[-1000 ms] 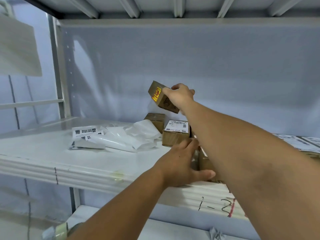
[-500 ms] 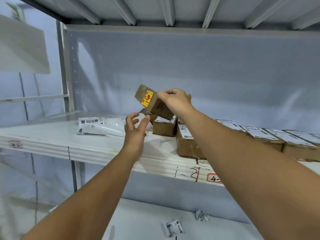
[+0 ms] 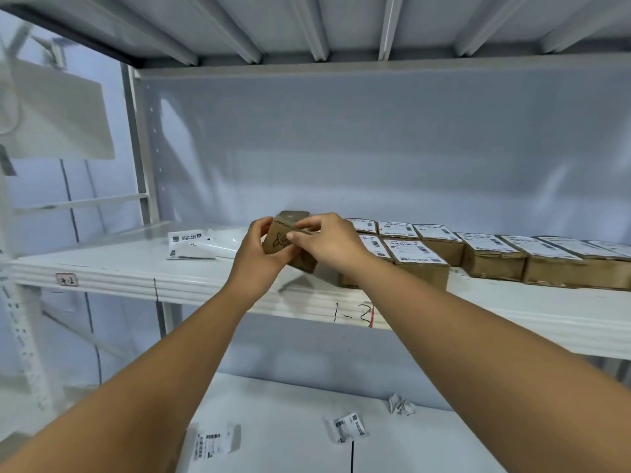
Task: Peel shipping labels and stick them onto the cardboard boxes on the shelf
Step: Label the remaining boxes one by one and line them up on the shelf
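Observation:
A small brown cardboard box point(image 3: 280, 238) with a dark scribble on its side is held tilted above the white shelf point(image 3: 205, 278). My left hand point(image 3: 257, 250) grips its left side from below. My right hand point(image 3: 327, 238) grips its top and right side. A stack of printed shipping labels point(image 3: 186, 245) lies on the shelf to the left, beside white backing paper point(image 3: 225, 242). To the right, a row of several cardboard boxes point(image 3: 420, 264) with white labels on top runs along the shelf.
The shelf edge carries a handwritten mark "1-2" point(image 3: 351, 312) and a small tag point(image 3: 67, 279). On the lower shelf point(image 3: 290, 404) lie loose label scraps point(image 3: 348, 427) and a crumpled paper point(image 3: 401, 404). A shelf upright point(image 3: 141, 172) stands at the left.
My right hand brought the box down and toward me. My left hand rose from the shelf and closed on the box. The box turned, hiding its yellow sticker.

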A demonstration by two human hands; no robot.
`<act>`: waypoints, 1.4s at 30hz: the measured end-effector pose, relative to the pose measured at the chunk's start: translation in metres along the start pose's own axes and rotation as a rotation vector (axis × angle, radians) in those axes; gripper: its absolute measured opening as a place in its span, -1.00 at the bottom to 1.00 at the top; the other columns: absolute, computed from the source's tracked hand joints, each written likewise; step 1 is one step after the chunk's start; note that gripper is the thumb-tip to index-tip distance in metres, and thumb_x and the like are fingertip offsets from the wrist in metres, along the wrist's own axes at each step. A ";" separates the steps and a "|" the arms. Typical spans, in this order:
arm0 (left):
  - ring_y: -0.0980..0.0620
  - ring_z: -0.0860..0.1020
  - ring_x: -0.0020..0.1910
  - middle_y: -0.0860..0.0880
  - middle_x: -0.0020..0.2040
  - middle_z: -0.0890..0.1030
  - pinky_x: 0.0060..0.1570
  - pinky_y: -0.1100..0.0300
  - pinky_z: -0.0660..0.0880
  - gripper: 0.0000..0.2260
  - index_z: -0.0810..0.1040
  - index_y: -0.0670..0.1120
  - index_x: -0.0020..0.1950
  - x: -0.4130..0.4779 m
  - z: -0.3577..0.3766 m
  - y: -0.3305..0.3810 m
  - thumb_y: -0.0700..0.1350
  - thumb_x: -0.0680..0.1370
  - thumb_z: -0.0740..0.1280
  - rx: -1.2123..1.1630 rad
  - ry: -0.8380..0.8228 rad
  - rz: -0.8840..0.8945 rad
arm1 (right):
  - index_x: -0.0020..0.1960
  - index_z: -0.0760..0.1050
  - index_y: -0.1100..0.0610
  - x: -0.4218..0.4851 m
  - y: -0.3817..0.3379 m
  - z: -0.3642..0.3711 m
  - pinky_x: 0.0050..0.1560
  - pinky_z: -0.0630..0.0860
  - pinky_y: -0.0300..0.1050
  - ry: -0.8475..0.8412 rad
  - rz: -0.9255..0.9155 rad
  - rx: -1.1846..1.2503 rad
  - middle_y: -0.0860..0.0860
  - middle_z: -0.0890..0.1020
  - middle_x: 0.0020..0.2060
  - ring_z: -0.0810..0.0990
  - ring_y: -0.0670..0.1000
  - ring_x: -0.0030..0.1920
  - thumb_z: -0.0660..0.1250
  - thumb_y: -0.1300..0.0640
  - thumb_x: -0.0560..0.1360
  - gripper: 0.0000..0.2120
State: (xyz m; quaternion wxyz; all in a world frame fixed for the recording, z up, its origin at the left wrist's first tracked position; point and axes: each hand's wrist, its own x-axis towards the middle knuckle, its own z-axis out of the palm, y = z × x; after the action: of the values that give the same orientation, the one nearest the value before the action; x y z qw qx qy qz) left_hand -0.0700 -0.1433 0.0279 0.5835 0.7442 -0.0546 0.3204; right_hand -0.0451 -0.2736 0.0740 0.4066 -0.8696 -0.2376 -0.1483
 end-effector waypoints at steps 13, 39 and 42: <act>0.00 0.48 0.22 -0.02 0.26 0.55 -0.02 0.29 0.29 -0.40 0.34 -0.01 0.41 -0.018 0.003 -0.018 0.05 0.43 0.46 0.442 -0.100 -0.105 | 0.09 0.59 -0.07 -0.014 0.003 -0.001 0.10 0.52 -0.04 -0.194 -0.041 -0.502 -0.04 0.61 0.10 0.54 0.04 0.12 0.29 0.13 0.45 -0.75; -0.23 0.47 0.09 -0.22 0.19 0.41 0.02 0.02 0.41 -0.70 0.40 -0.26 0.18 0.043 -0.117 -0.093 -0.24 0.48 0.32 0.802 0.251 -0.200 | 0.19 0.53 0.09 0.040 -0.042 0.135 0.11 0.51 -0.05 -0.214 -0.172 -0.273 0.11 0.56 0.16 0.53 0.13 0.14 0.12 0.31 0.49 -0.64; -0.18 0.42 0.26 -0.14 0.38 0.33 0.14 0.04 0.38 -0.41 0.21 -0.14 0.43 0.063 -0.134 -0.104 -0.17 0.46 0.38 0.716 0.233 -0.288 | 0.23 0.51 0.09 0.059 -0.033 0.160 0.16 0.50 -0.06 -0.281 -0.105 -0.253 0.11 0.52 0.22 0.51 0.12 0.19 0.13 0.30 0.49 -0.63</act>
State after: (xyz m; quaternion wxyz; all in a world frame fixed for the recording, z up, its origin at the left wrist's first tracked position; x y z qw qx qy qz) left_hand -0.0284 0.0290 -0.0094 0.3287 0.8591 0.2318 0.3166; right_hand -0.0028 -0.1138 0.0213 0.2488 -0.9123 -0.3166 -0.0752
